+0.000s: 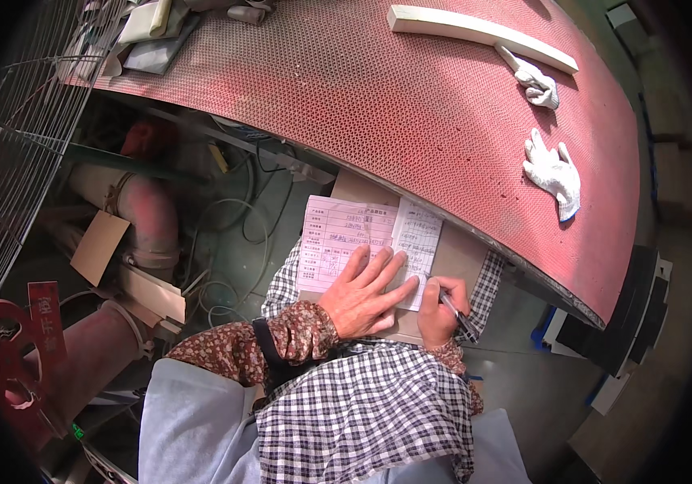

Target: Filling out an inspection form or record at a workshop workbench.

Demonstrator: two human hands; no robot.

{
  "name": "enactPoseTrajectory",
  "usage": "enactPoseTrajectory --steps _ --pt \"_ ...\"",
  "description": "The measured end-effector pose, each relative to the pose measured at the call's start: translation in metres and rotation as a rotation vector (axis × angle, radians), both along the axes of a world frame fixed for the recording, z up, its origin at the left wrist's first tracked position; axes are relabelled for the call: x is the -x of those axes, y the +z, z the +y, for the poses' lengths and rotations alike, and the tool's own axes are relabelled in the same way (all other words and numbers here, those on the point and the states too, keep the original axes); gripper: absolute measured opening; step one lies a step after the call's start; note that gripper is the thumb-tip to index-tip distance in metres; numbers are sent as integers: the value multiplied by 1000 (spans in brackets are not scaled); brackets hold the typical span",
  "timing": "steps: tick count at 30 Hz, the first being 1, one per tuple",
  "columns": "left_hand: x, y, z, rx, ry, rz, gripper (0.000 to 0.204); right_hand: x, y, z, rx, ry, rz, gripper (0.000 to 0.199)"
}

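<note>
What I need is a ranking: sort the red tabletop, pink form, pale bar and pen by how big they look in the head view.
By area covered, largest to smallest:
1. Red tabletop
2. Pink form
3. Pale bar, longer than the form but much narrower
4. Pen

1. Beyond the papers, outward reach is bounded by the edge of the red mesh-topped table [313,105], seen near the top of the white sheet [422,238].
2. The upper part of the pink form [350,230] is left uncovered; its lower right is blocked by the spread left hand [367,297].
3. The lower white sheet is hemmed in between that hand and the right hand [441,313], in which a pen [460,317] is held.
4. Across the tabletop's middle, passage is left open; farther right it is interrupted by a wooden bar [483,39] and two white gloves [554,173].
5. Leftward, passage is obstructed by a wire rack [43,105] and a thick pipe [150,210].
</note>
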State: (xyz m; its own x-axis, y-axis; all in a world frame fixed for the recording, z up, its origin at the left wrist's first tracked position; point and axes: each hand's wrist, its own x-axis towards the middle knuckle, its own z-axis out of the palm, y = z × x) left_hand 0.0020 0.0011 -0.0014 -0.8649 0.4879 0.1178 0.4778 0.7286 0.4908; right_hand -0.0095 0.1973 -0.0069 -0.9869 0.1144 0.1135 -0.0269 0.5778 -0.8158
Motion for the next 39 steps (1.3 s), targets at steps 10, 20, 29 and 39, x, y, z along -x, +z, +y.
enactPoseTrajectory --steps 10,20,29,39 --pt "-1 -2 1 8 17 29 71 2 2 -1 5 25 5 15" --pt "-1 -1 1 10 16 6 72 1 3 0 -5 45 -72 13" --pt "-1 -1 1 36 5 -2 74 2 0 0 -14 51 -27 13" --pt "-1 0 1 58 -1 -29 74 2 0 0 -14 54 -29 14"
